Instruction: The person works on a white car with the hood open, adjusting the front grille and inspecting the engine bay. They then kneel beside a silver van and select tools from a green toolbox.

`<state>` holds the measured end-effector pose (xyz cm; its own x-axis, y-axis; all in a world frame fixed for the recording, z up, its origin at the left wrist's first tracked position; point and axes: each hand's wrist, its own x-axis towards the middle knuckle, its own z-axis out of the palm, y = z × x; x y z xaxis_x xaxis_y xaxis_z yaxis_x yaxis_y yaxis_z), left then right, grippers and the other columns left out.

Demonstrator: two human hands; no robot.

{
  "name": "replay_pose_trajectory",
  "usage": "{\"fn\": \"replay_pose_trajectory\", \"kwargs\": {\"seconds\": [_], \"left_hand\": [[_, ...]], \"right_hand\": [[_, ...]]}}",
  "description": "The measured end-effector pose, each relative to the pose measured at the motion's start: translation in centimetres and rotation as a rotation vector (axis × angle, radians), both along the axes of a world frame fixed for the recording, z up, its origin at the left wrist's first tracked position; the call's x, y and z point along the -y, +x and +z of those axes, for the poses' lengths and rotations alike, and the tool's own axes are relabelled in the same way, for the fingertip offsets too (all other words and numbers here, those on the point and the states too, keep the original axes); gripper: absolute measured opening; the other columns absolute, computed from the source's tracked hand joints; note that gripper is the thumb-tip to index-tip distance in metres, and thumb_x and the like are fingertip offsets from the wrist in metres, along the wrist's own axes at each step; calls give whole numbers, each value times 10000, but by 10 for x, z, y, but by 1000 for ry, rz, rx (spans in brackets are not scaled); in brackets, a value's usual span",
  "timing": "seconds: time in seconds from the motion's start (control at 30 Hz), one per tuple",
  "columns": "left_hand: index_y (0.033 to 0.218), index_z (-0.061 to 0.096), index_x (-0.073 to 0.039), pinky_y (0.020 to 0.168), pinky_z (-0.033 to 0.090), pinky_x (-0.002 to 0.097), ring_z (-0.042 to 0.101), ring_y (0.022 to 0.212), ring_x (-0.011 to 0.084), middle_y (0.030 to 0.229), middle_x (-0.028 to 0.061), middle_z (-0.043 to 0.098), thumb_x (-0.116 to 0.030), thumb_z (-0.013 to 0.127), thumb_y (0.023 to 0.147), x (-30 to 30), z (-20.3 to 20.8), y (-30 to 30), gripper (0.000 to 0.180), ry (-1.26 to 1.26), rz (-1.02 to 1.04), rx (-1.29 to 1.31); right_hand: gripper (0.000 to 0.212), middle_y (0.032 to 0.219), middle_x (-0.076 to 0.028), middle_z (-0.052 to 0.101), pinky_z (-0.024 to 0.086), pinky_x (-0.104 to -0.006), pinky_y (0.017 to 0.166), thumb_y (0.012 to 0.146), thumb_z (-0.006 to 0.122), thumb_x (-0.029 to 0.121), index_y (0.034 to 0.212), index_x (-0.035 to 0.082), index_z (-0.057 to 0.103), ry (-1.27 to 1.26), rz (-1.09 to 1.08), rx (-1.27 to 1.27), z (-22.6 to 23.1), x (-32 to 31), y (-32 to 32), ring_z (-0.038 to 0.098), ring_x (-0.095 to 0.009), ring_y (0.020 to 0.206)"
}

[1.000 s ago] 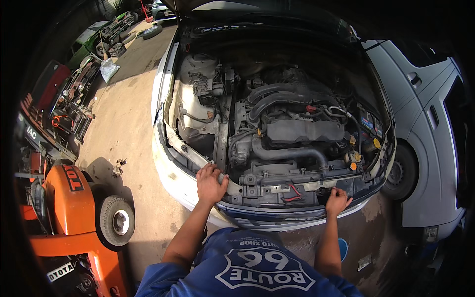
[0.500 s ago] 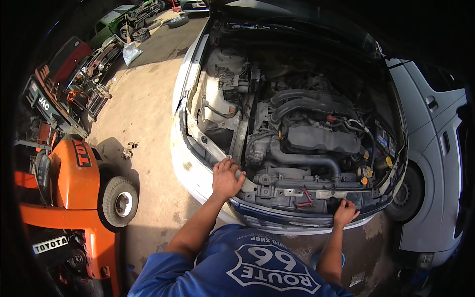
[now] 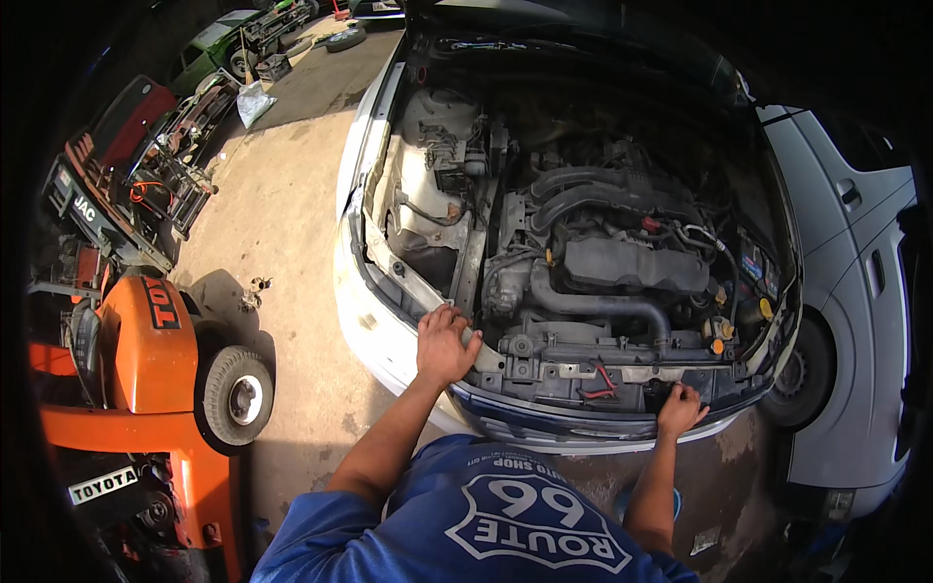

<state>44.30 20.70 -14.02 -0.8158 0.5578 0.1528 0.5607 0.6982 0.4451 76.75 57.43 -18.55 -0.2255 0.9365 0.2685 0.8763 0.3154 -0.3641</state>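
A car's uncovered engine bay (image 3: 607, 267) lies in front of me. My left hand (image 3: 447, 345) rests on the pale metal front crossmember (image 3: 489, 360) at its left corner, fingers spread over the edge and thumb apart. My right hand (image 3: 682, 409) is at the front edge, right of the middle. Its fingers are curled together beside a dark gap in the front panel; whatever they may hold is hidden. Between my hands a bent red piece (image 3: 603, 382) lies on the front panel. Behind it are a black air duct (image 3: 612, 306) and the engine cover (image 3: 637, 268).
A grey vehicle (image 3: 850, 291) stands close on the right. On the left are an orange machine (image 3: 141, 340) with a wheel (image 3: 238, 396) and several vehicle parts. Concrete floor (image 3: 301, 214) runs along the car's left side. Farther off lie a pale bag (image 3: 255, 104) and a tyre (image 3: 345, 39).
The view has shifted slightly. My left hand stays on the crossmember and my right hand stays at the front edge, its fingers barely changed.
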Motion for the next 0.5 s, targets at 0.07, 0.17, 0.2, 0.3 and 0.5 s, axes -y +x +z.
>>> {"fn": "replay_pose_trajectory", "kwargs": {"seconds": [0.07,0.17,0.2,0.3,0.5], "left_hand": [[1114,750,-69,1186,270,462,445,1412,303,1348,129,624,-392,648,923,0,0,0,389,8,1,1],[1108,752,-68,1182,279,461,454,1401,302,1328,124,629,-379,659,914,-1,-1,0,378,22,2,-3],[1105,753,-67,1180,281,460,457,1398,302,1323,123,630,-376,662,912,-1,-1,0,376,26,2,-8],[1102,754,-67,1178,283,460,461,1394,302,1322,123,631,-372,667,908,-2,-1,0,372,30,1,-12],[1099,753,-63,1176,284,461,462,1394,308,1334,126,628,-368,670,906,-2,-1,-1,370,21,-2,-12]], "right_hand": [[301,1092,-79,711,154,-546,1251,966,607,337,1004,84,764,6,-2,-9,0,0,0,635,-298,1122],[300,1075,-74,706,156,-546,1249,963,609,331,1012,80,765,26,2,5,-1,-1,0,634,-300,1115],[299,1074,-74,706,155,-547,1249,962,609,331,1013,81,765,26,6,7,-2,-1,1,633,-302,1115],[300,1072,-74,703,153,-550,1248,957,608,333,1017,85,765,23,17,7,-3,-1,2,630,-307,1118],[311,1101,-79,706,150,-550,1251,960,603,341,1027,87,768,23,22,12,-4,-1,2,624,-311,1139]]}}
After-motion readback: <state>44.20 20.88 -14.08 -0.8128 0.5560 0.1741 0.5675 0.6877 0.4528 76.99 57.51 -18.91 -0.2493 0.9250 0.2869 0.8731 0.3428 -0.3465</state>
